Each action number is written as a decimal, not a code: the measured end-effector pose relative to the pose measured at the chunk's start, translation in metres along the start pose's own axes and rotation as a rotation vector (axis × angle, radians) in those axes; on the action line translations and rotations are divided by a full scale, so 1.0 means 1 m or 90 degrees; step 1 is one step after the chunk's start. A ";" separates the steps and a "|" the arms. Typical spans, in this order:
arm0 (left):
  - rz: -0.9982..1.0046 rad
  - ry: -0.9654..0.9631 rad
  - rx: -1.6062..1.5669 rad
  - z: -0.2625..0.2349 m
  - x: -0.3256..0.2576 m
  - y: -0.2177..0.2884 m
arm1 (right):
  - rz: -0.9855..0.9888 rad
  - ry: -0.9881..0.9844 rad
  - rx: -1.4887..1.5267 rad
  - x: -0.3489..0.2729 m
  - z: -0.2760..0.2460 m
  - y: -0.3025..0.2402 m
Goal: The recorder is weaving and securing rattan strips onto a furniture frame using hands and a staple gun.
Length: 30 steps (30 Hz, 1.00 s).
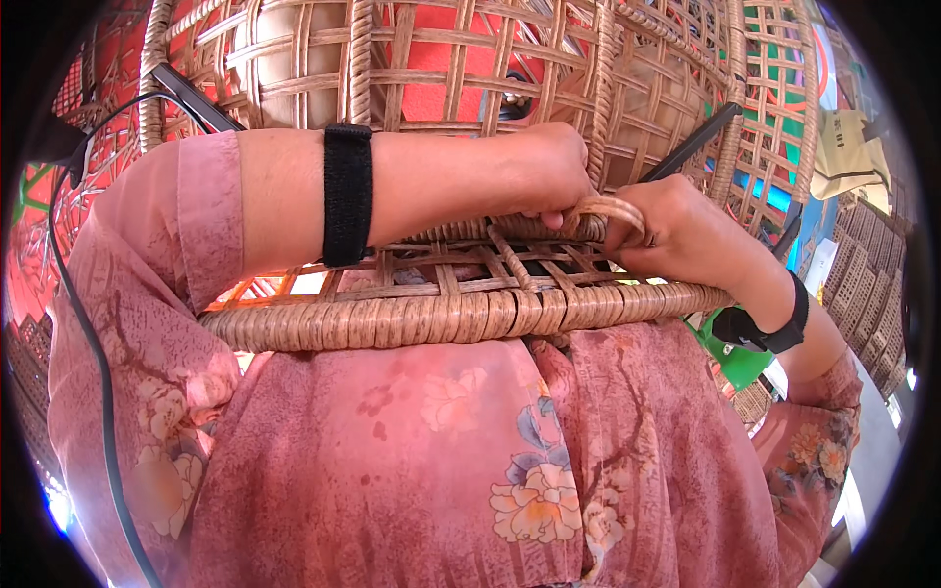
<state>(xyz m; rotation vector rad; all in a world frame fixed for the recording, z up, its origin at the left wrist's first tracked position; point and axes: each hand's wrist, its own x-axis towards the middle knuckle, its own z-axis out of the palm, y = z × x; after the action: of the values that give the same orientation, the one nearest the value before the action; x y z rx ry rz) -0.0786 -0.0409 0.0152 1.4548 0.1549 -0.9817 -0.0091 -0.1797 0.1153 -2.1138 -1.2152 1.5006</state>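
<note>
A large openwork rattan basket fills the space before me, its thick wrapped rim lying against my pink floral top. My right hand is closed on a light brown rattan strip, which bends in a loop between my hands. My left hand is a fist right beside the loop, its fingertips against a wrapped rod of the basket. What lies inside that fist is hidden. My left forearm crosses over the basket from the left.
Dark straight bars cross the weave on both sides. Through the gaps show a red surface and pale rounded shapes. At the right are a yellowish bag and more woven pieces. A black cable runs down along my left sleeve.
</note>
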 end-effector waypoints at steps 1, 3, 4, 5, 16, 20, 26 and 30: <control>-0.005 -0.001 0.004 0.000 0.001 0.000 | 0.051 0.019 0.017 0.000 0.002 -0.003; -0.012 0.000 -0.002 0.000 0.002 -0.002 | 0.091 0.039 0.022 0.004 0.001 -0.007; -0.014 0.002 -0.011 0.000 0.002 -0.002 | 0.110 0.049 0.025 0.005 0.001 -0.007; -0.017 0.004 -0.020 0.000 0.002 -0.003 | 0.091 0.037 0.000 0.006 0.002 -0.006; 0.013 0.002 -0.038 0.001 -0.007 0.007 | 0.060 0.358 -0.143 -0.026 0.001 -0.017; 0.014 0.014 -0.050 -0.001 -0.011 0.003 | 0.020 0.112 0.362 -0.106 -0.017 -0.031; -0.009 0.021 -0.013 0.002 -0.007 0.004 | 0.356 0.379 0.460 -0.092 0.102 0.034; -0.025 0.030 -0.020 0.008 -0.009 0.009 | 0.071 0.561 0.375 -0.056 0.142 0.059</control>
<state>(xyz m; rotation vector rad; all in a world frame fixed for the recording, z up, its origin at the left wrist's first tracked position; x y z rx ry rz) -0.0821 -0.0455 0.0293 1.4515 0.2336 -0.9731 -0.1112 -0.2911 0.0533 -2.0328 -0.2907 0.6488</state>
